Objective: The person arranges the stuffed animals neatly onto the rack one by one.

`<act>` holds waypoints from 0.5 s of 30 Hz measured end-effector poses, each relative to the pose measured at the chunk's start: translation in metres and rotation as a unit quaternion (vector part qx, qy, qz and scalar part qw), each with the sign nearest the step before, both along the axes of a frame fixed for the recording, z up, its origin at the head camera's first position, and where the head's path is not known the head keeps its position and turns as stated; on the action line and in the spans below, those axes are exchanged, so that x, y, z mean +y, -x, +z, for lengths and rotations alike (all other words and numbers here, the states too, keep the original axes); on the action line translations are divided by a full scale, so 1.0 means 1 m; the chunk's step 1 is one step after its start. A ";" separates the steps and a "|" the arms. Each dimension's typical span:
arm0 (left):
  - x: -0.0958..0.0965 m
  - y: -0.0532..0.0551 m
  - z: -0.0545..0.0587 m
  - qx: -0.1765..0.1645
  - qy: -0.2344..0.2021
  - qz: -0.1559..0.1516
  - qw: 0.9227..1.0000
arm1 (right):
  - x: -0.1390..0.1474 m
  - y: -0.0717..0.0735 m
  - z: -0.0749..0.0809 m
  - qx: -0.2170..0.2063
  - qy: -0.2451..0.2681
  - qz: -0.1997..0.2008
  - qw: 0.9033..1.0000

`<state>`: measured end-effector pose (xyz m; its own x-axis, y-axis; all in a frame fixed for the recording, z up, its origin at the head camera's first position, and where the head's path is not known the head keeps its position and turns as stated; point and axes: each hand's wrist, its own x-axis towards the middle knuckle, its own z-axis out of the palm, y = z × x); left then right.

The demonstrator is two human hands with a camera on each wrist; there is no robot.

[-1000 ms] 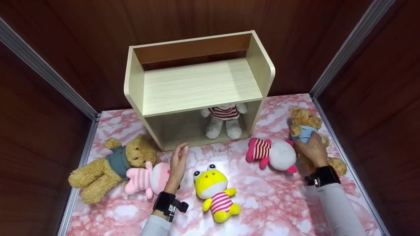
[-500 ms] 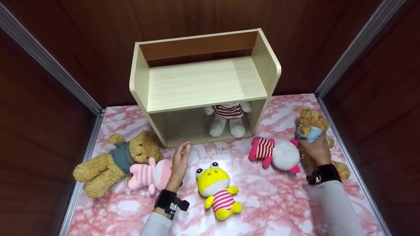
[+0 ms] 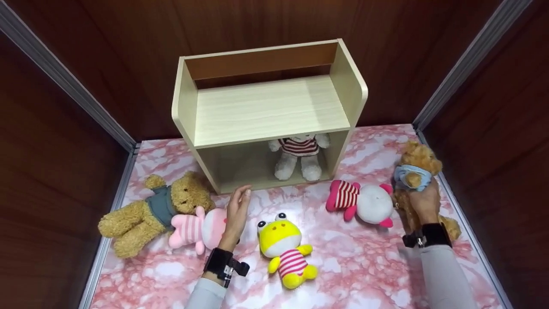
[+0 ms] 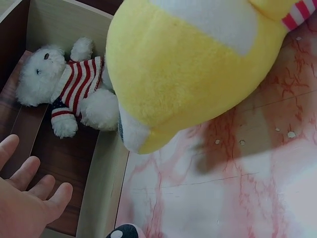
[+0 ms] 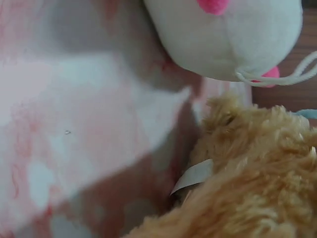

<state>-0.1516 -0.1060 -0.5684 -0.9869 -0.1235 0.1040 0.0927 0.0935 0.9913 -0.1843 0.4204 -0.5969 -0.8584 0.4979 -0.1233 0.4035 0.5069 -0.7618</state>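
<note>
My right hand (image 3: 425, 201) grips a small brown teddy bear (image 3: 420, 156) in a light blue top around its body, at the far right. Its brown fur (image 5: 257, 183) fills the lower right of the right wrist view, where the fingers are hidden. Left of it lies a white-headed plush (image 3: 373, 205) with a pink and striped body. My left hand (image 3: 237, 212) hovers with fingers extended, holding nothing, and partly covers a pink striped plush (image 3: 188, 230). A yellow frog plush (image 3: 281, 236) lies to its right. Fingers (image 4: 59, 198) of that hand show in the left wrist view.
A two-level wooden shelf (image 3: 272, 109) stands at the back. In its lower level sits a white bear plush (image 3: 298, 156) in a red-striped top. A larger brown teddy bear (image 3: 161, 212) in a grey-green shirt lies at left. Dark wooden walls (image 3: 60, 171) enclose the sides.
The small brown bear has turned and shifted slightly right in my right hand's grip. My left hand stays nearly still. The head view has shifted a little.
</note>
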 end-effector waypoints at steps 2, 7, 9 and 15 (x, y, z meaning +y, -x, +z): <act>-0.001 0.003 -0.010 -0.005 0.000 0.000 1.000 | 0.001 -0.006 0.002 0.016 0.005 -0.018 1.000; -0.004 0.010 -0.028 0.000 -0.003 0.005 1.000 | -0.002 -0.014 0.014 0.079 -0.002 -0.038 0.996; -0.004 0.010 -0.028 0.003 -0.006 0.006 1.000 | -0.007 -0.016 0.019 0.111 -0.002 -0.037 0.993; -0.004 0.010 -0.023 0.006 -0.006 -0.007 1.000 | -0.029 -0.022 0.036 0.212 0.044 -0.023 0.976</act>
<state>-0.1614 -0.1099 -0.5912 -0.9872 -0.1107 0.1146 0.1062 0.0795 0.9912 -0.1625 0.3918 -0.5610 -0.8187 0.5404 0.1943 0.0629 0.4207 -0.9050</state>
